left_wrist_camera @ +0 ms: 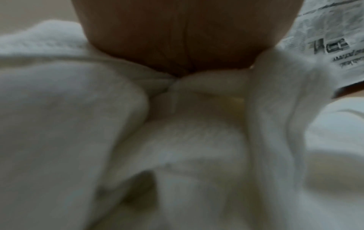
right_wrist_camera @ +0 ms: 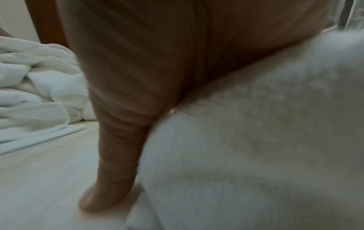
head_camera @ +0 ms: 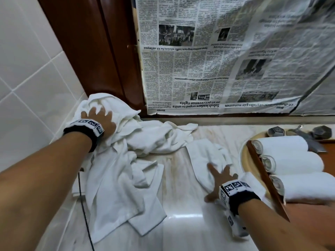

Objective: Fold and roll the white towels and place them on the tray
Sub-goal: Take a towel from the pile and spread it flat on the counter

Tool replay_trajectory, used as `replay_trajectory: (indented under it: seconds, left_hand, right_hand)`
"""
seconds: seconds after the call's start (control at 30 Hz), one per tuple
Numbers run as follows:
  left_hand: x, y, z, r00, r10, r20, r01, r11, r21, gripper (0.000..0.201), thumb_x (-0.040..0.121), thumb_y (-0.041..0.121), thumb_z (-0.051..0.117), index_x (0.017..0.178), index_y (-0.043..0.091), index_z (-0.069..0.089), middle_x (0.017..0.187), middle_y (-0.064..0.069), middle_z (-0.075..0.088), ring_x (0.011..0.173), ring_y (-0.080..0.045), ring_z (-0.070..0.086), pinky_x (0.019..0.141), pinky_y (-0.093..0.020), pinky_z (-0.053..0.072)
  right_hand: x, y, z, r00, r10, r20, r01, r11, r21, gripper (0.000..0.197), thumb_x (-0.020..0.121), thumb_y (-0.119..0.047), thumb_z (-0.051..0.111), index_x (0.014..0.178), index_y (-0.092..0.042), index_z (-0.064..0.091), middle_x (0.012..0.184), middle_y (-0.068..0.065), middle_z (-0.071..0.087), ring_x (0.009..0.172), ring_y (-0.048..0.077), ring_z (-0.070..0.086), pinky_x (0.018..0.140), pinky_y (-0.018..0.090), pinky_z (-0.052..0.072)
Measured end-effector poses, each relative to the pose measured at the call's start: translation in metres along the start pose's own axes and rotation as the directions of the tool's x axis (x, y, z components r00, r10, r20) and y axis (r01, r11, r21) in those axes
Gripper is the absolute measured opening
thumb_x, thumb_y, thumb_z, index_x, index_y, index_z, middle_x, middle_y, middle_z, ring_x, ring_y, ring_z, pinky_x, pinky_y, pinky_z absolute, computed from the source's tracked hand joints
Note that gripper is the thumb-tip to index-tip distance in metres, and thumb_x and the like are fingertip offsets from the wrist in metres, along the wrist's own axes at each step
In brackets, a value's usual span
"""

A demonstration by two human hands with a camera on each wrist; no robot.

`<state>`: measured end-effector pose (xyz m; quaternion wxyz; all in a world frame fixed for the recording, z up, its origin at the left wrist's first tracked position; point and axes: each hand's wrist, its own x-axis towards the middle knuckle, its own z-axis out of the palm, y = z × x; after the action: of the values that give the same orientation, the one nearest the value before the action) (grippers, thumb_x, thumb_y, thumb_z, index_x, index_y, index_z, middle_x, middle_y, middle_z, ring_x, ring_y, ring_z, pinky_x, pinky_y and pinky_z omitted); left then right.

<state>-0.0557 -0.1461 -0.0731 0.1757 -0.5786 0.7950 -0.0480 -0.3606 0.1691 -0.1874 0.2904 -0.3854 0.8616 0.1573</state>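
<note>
A crumpled pile of white towels (head_camera: 130, 160) lies on the marble counter at the left. My left hand (head_camera: 98, 118) rests on the pile's far corner with fingers and thumb spread; in the left wrist view my palm (left_wrist_camera: 177, 38) presses into bunched cloth (left_wrist_camera: 187, 140). A smaller white towel (head_camera: 204, 156) lies flat in the middle. My right hand (head_camera: 219, 178) lies flat on its near end, fingers spread. In the right wrist view the thumb (right_wrist_camera: 110, 171) touches the counter beside this towel (right_wrist_camera: 256, 147). Three rolled towels (head_camera: 293, 162) lie side by side on a brown wooden tray (head_camera: 262, 171) at the right.
The tray sits across a cream sink (head_camera: 242, 160), with a tap and two handles (head_camera: 275, 131) behind it. Newspaper (head_camera: 217, 60) covers the wall behind the counter. White tiles (head_camera: 27, 78) bound the left side. A black cable (head_camera: 85, 214) runs along the counter's left edge.
</note>
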Motion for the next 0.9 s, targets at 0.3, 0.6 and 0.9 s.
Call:
replay_trajectory:
  seconds: [0.3,0.6,0.9]
  left_hand:
    - [-0.131,0.127,0.046,0.711,0.703,0.023,-0.698,0.701,0.145,0.081,0.088,0.059,0.056,0.154,0.034,0.017,0.163,-0.005,0.013,0.149,-0.027,0.012,0.118,-0.053,0.004]
    - [-0.154,0.109,0.119,0.845,0.445,0.296,-0.530,0.766,0.363,0.040,0.102,0.023,0.037,0.138,0.012,0.053,0.153,-0.014,0.036,0.146,-0.034,0.018,0.119,-0.053,0.000]
    - [-0.177,0.130,0.104,0.925,0.353,0.139,-0.373,0.913,0.164,0.041,0.093,0.041,0.041,0.118,0.018,0.065,0.131,-0.009,0.057,0.127,-0.031,0.044,0.109,-0.047,0.029]
  right_hand:
    - [0.011,-0.011,-0.010,1.000,0.008,0.029,-0.009,0.999,0.032,0.151,0.041,-0.064,0.090,0.149,-0.050,-0.016,0.155,0.028,-0.025,0.143,0.055,0.014,0.110,0.063,0.032]
    - [0.000,-0.040,0.008,0.998,-0.012,-0.062,0.014,0.999,0.047,0.132,0.053,-0.074,0.078,0.154,-0.040,0.001,0.156,0.031,0.004,0.137,0.049,0.030,0.110,0.053,0.037]
    - [-0.054,-0.019,0.052,0.968,-0.213,-0.131,0.204,0.976,-0.081,0.122,0.058,-0.075,0.073,0.151,-0.041,0.002,0.158,0.025,0.005,0.133,0.041,0.036,0.101,0.046,0.041]
